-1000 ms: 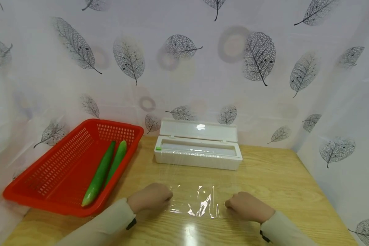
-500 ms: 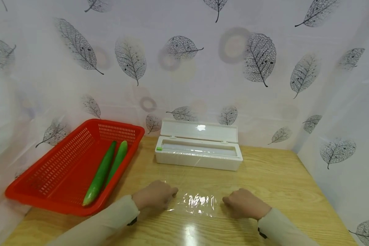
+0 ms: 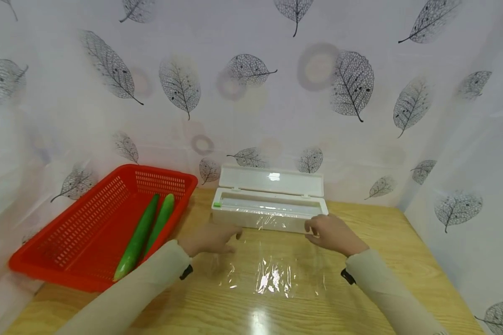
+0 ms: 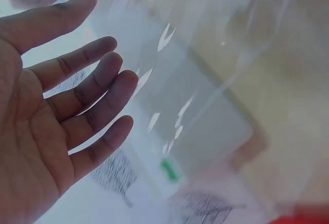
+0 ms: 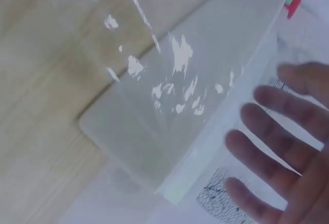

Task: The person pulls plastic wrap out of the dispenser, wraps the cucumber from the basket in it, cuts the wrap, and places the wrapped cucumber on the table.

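A white cling film dispenser box (image 3: pixel 255 219) with its lid raised stands at the back of the table. From it a sheet of clear cling film (image 3: pixel 272 274) runs forward onto the table, wrinkled and glinting at its front end. My left hand (image 3: pixel 213 238) hovers over the sheet's left side, fingers spread and loosely bent, holding nothing. By the box's front right corner is my right hand (image 3: pixel 332 234), fingers relaxed; whether it touches the box is unclear. Both wrist views show bare palms, the left hand (image 4: pixel 36 126) and right hand (image 5: pixel 303 183), with film and box beyond.
A red plastic basket (image 3: pixel 109 223) stands on the left, holding a long cucumber (image 3: pixel 138 237) and another cucumber (image 3: pixel 161 218). A green slider (image 3: pixel 217 204) sits at the box's left end. Behind hangs a leaf-patterned curtain (image 3: pixel 260 107). The wooden table (image 3: pixel 394 260) extends to the right.
Both hands gripped the film's front edge a second ago. They have let go and moved forward toward the box, fingers opening. The film lies on the table, its front edge left behind.
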The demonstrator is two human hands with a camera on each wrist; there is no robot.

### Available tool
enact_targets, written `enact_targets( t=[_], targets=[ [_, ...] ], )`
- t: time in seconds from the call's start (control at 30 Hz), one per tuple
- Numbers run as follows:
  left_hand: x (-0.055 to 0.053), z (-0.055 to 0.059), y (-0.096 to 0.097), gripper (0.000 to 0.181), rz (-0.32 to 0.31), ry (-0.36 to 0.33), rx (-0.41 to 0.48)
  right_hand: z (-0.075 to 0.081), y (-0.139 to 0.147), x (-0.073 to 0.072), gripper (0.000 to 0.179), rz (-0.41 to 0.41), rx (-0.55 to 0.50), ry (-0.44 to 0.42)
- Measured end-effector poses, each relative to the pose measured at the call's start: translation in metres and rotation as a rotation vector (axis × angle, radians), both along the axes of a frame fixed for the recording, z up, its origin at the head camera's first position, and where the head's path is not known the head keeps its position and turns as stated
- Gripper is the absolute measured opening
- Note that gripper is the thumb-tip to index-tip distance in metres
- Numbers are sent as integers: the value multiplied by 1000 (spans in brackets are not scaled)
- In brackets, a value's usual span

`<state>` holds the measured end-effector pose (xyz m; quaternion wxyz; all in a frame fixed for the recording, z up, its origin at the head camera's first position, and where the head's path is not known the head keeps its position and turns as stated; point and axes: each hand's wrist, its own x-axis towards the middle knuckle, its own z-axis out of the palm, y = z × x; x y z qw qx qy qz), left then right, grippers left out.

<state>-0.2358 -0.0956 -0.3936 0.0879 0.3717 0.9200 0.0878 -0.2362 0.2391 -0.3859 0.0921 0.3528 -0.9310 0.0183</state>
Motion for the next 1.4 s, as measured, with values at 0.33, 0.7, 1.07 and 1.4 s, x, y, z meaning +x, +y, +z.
enact_targets(
  t=[0.33, 0.7, 1.07, 1.4],
  targets=[
    [-57, 53, -44, 23, 202, 101, 72, -3, 10, -45, 10, -203, -156, 345],
    [-89, 49, -114, 23, 521, 68, 93, -21, 15, -68, 18, -312, -163, 352],
    [-83, 17, -174, 47, 693, -252, 11, -36, 24, -70, 20, -368, -131, 272],
    [-75, 11, -194, 75, 781, -652, -151, -41, 27, -79, 19, -358, -115, 299]
  ],
)
